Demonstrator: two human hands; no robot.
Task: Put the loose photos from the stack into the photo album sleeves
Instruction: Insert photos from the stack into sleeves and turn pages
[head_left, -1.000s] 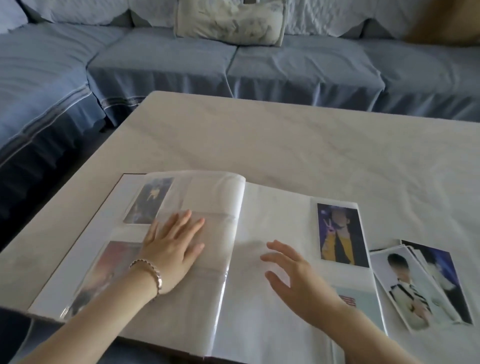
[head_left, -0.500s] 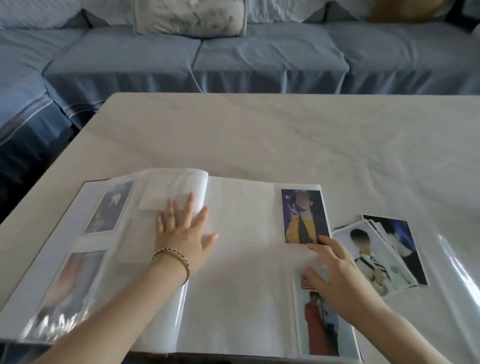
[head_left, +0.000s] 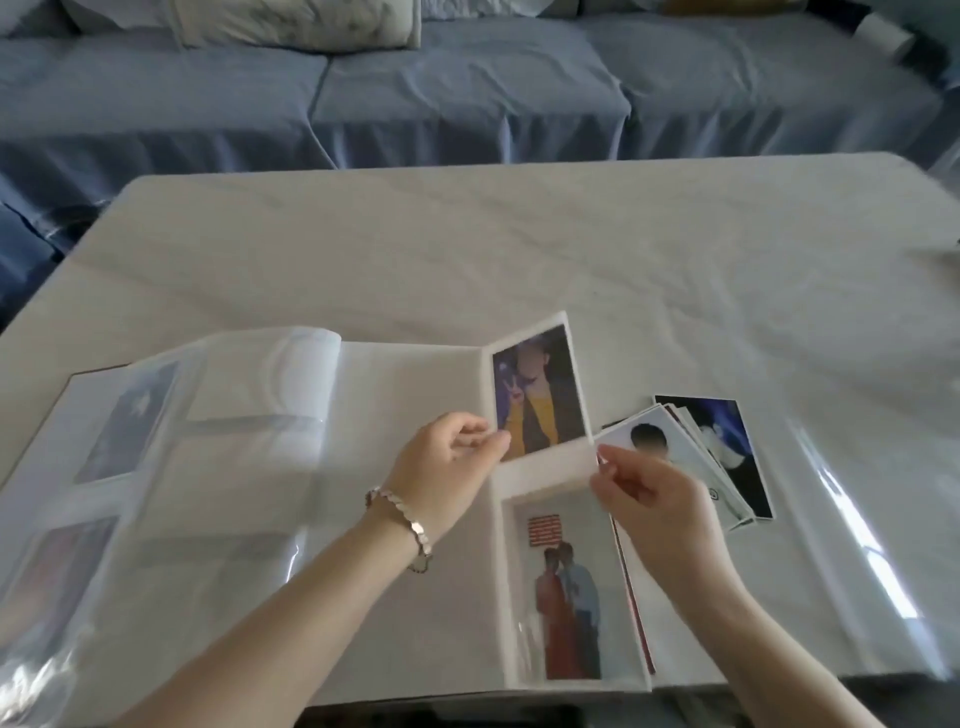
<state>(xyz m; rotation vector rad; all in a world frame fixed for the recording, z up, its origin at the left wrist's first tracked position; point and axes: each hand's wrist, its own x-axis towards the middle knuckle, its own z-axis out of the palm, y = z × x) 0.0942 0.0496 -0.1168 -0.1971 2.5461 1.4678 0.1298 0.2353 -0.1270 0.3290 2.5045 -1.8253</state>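
While flat on the table (head_left: 519, 249), a glossy album (head_left: 410, 395), left fingers (head_left: 485, 448) and right fingers (head_left: 612, 468) pinched on one rectangular sleeve (head_left: 545, 462).

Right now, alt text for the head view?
Left hand and right hand pinch the lower corners of the upper right sleeve, which holds a photo, in an open photo album. A stack of loose photos lies right of it on the table.

The left-page photos (head_left: 130, 421) of the photo album (head_left: 415, 384) are blurred behind glossy sleeve film, and the album's near left corner is cut off by the frame edge. The stack of loose photos (head_left: 675, 452) is partly covered by the right hand (head_left: 660, 504), only edges of its lower prints being seen.
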